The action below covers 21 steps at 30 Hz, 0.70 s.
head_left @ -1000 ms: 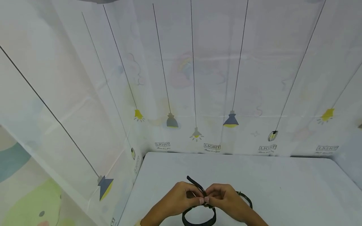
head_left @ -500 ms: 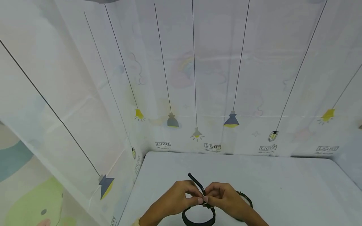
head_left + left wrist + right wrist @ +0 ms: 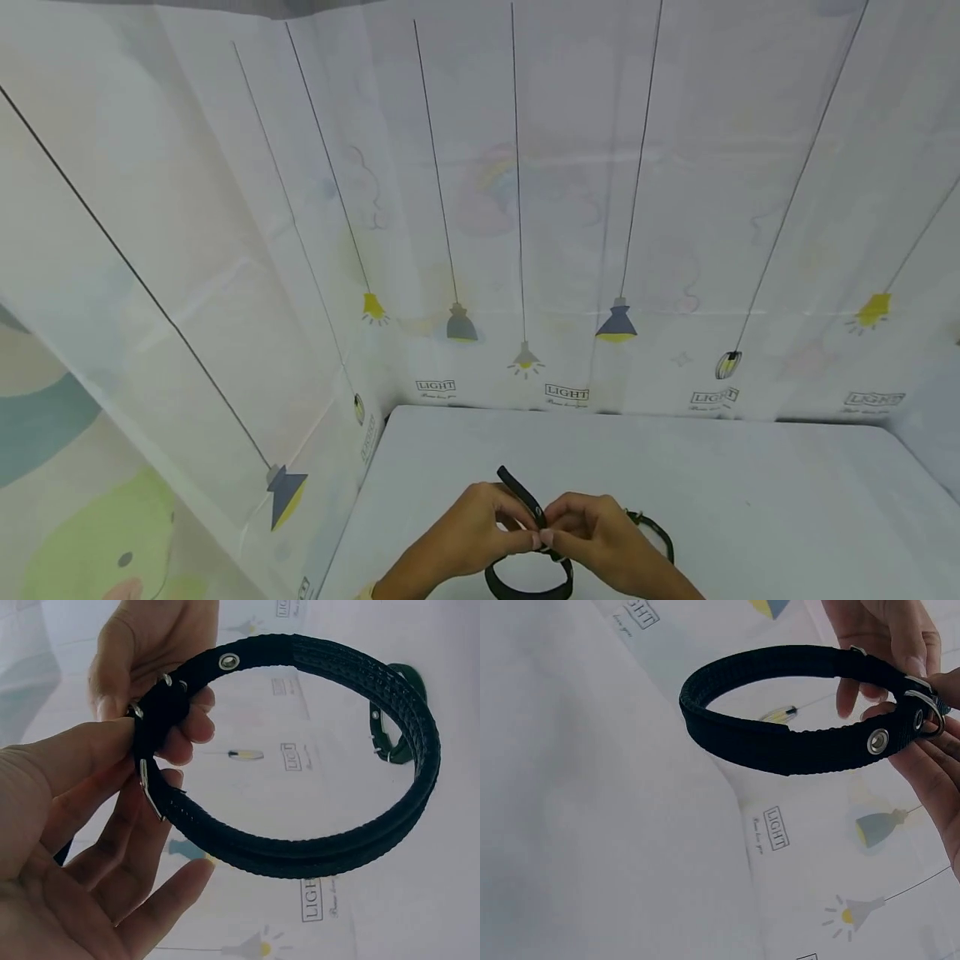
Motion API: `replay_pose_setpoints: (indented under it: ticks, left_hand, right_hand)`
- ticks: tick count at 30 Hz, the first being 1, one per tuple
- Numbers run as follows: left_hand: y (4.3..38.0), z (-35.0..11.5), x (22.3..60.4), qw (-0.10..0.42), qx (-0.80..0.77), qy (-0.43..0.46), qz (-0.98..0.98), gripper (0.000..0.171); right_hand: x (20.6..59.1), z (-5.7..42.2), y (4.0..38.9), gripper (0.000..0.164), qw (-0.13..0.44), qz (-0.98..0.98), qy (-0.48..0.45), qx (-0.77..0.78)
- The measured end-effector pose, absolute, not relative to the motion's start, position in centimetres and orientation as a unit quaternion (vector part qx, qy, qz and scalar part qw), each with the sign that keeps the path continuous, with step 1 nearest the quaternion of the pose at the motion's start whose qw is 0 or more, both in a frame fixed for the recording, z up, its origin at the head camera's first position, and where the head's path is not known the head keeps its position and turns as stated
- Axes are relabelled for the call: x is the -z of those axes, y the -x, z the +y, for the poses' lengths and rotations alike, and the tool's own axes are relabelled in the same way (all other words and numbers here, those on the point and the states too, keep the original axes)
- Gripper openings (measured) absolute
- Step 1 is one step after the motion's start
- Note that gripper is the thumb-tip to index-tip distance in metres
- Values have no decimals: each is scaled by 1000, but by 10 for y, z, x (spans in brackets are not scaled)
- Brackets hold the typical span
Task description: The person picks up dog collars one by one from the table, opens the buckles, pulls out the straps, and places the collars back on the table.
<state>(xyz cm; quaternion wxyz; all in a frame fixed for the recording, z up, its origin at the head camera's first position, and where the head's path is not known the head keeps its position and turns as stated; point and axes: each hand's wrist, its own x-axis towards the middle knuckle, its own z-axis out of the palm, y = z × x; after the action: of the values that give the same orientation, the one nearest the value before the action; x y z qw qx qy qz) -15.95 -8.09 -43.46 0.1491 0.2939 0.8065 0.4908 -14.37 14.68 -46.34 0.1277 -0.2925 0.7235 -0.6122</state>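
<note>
A black collar point(image 3: 534, 593) is held up between both hands, bent into a closed loop. Its free end point(image 3: 517, 487) sticks up past the fingers in the head view. My left hand point(image 3: 480, 533) pinches the strap near the metal buckle point(image 3: 150, 791). From the other side, my right hand point(image 3: 607, 537) pinches the same spot, thumb close to the left thumb. A metal eyelet point(image 3: 877, 741) and a D-ring point(image 3: 939, 720) show in the right wrist view. Fingers hide how the strap passes through the fittings.
A second dark collar point(image 3: 663, 537) lies on the white tabletop point(image 3: 750, 475), partly behind the right hand. White curtain-like sheets point(image 3: 555, 250) printed with lamps enclose the table at the back and sides.
Both hands stay nearly in place, still pinching the collar. The right hand shifts slightly and the free end turns a little, with an eyelet now showing on it. The head view tilts slightly.
</note>
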Motion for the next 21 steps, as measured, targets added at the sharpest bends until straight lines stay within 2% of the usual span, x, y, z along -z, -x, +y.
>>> replay_pose_setpoints:
  ticks: [6, 13, 21]
  left_hand:
    - [157, -81, 441, 157, -491, -277, 811, 4]
    - [159, -80, 450, 194, -538, -258, 779, 9]
    - [157, -80, 431, 163, -614, -226, 739, 11]
  right_hand:
    - [470, 145, 141, 18, 136, 709, 303, 622]
    - [470, 147, 141, 20, 122, 702, 300, 634]
    - [459, 147, 144, 24, 130, 662, 283, 681]
